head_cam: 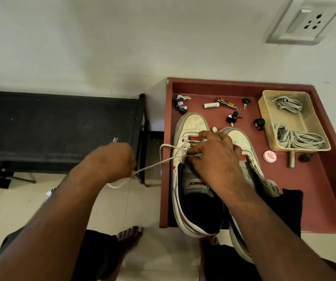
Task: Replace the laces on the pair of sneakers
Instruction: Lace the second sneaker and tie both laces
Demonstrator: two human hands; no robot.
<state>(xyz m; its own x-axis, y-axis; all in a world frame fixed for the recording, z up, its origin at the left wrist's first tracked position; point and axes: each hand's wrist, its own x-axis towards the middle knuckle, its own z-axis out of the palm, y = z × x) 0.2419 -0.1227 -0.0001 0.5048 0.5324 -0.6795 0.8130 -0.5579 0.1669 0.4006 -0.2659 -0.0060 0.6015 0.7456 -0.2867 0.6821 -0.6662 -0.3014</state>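
Sneakers sit side by side on the red-brown table (315, 179), toes toward the wall. The left sneaker (185, 191) is white with a navy lining, red trim and a small red star on its side; the right sneaker (242, 142) is white too, its toe scuffed and yellowed. Your left hand (114, 161) is clenched around the white lace (159, 163) out past the table's left edge — the strand runs taut from your fist to the left sneaker's eyelets, and a slack loop hangs below your fist. Your right hand (213, 157) rests over the left sneaker's eyelet rows, fingers curled and pinching the lace there. Near the table's far right corner a tan plastic tray (264, 110) holds two bundles of grey laces (297, 138).

Hard to make out: your right hand and forearm cover most of the tongue, the upper eyelets and much of the right sneaker. A dark cloth (292, 203) lies beneath the right sneaker's heel. The text on the tongue label is blurred.
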